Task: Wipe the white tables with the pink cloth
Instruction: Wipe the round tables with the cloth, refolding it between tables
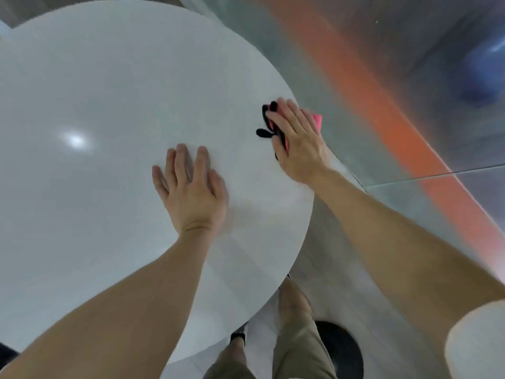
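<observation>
Cloth (317,121), pink with black trim, lies at the right edge of the round white worktop (109,105), pressed under the right hand (297,143), whose grip is spread flat. The left hand (191,192) rests palm-down nearby, grip apart too.

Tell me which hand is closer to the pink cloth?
Right. The right hand presses on the pink cloth at the table edge; the left hand rests flat on the table, apart.

Cloth (317,120) under right hand (297,143) at table (109,77) edge, left hand (191,192) beside.
</observation>
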The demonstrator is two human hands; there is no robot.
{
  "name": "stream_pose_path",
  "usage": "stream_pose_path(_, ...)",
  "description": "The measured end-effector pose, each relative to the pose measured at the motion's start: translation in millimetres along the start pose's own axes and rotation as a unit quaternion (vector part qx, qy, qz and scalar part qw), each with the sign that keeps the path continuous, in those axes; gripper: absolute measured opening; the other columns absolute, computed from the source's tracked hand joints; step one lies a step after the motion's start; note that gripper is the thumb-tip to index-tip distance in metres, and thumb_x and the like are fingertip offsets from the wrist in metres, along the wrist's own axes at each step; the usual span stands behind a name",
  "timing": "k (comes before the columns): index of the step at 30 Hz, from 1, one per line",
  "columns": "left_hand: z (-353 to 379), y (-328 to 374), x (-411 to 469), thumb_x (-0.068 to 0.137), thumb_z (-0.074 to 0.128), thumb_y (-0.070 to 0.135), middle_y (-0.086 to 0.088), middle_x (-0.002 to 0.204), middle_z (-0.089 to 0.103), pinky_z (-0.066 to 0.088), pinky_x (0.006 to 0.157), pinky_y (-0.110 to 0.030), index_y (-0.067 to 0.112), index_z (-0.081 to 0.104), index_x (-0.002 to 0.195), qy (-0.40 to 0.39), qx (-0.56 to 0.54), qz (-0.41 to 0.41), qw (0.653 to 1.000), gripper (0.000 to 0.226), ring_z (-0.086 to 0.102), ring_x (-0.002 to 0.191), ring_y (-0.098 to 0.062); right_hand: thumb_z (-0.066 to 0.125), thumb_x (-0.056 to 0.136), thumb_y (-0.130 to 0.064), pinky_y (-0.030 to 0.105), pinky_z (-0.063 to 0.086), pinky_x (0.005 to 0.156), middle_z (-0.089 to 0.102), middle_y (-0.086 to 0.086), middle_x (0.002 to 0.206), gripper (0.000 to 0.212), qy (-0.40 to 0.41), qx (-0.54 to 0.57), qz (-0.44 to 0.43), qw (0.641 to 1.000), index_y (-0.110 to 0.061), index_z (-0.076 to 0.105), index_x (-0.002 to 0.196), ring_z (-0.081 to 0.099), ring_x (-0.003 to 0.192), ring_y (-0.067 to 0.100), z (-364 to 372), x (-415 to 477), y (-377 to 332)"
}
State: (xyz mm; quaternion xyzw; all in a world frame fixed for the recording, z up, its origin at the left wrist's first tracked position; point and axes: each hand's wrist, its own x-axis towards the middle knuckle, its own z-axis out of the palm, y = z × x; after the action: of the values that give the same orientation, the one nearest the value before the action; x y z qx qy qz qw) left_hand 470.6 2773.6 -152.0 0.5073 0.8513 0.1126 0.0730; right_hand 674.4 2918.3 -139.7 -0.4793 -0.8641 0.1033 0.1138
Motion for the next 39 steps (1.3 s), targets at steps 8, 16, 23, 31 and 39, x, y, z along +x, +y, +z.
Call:
stream_pose_path(8,0.1,-0.7,0.7,0.109,0.030,0.044,-0.008,0.177,0.027,0.003,0.134,-0.059,0.032,0.043,0.161,0.004,-0.015,0.018,1.000,0.055,0.012,0.167,-0.027,0.050,0.114,-0.031,0.051,0.016,0.136,0.028,0.007,0.178,0.052,-0.069,0.026,-0.107,0.992,-0.019,0.048,0.164,0.017,0.168,0.024,3.1,-171.7,-98.9)
stream_pose_path(16,-29.7,-48.5,-3.1,0.106,0.056,0.031,-0.008,0.170,0.040,0.005,0.134,-0.060,0.021,0.055,0.151,-0.035,-0.069,0.130,0.988,0.047,0.019,0.166,-0.029,0.044,0.112,-0.039,0.055,0.021,0.133,0.033,0.011,0.176,0.055,0.040,-0.019,0.110,0.993,-0.019,0.046,0.163,0.026,0.165,0.031,19.3,-61.7,-76.1)
stream_pose_path(23,-61.8,-140.9,-58.0,0.109,0.055,0.039,-0.013,0.157,0.054,0.023,0.129,-0.061,0.016,0.055,0.146,0.043,0.036,0.136,0.989,0.044,0.041,0.154,-0.038,0.056,0.112,-0.034,0.057,0.024,0.132,0.032,0.009,0.177,0.054,-0.130,0.054,-0.365,0.920,-0.018,0.049,0.163,0.023,0.167,0.028,19.3,-146.6,-133.7)
stream_pose_path(31,-57.7,-174.5,-23.0,0.109,0.055,0.035,-0.009,0.142,0.062,0.040,0.112,-0.050,0.018,0.064,0.142,0.066,0.014,0.205,0.976,0.038,0.057,0.127,-0.035,0.042,0.111,-0.041,0.052,0.013,0.135,0.031,0.012,0.177,0.057,0.024,0.004,0.032,0.999,-0.018,0.046,0.163,0.023,0.166,0.031,40.9,-16.2,-141.6)
stream_pose_path(39,-54.2,-183.3,-4.2,0.104,0.056,0.036,-0.013,0.156,0.055,0.032,0.123,-0.056,0.017,0.064,0.148,0.052,0.020,0.153,0.987,0.048,0.050,0.141,-0.039,0.051,0.113,-0.035,0.059,0.026,0.130,0.040,0.007,0.173,0.049,-0.060,0.040,-0.222,0.972,-0.021,0.055,0.160,0.031,0.164,0.029,37.4,-7.5,-114.5)
